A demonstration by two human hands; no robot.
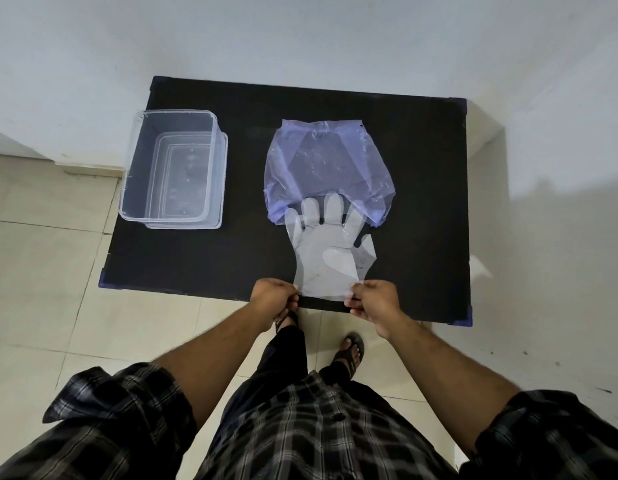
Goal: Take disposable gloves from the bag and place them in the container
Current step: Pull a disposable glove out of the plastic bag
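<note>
A thin clear disposable glove (323,252) lies flat on the black table (231,251), its fingertips tucked under the mouth of a crumpled pale-blue plastic bag (326,161) behind it. My left hand (274,296) pinches the glove's cuff at its left corner, and my right hand (375,301) pinches the right corner, both at the table's near edge. An empty clear plastic container (136,168) stands at the table's left side, apart from the bag.
The table stands in a corner against white walls, on a tiled floor (51,292). My sandalled feet (350,353) show below the table's near edge.
</note>
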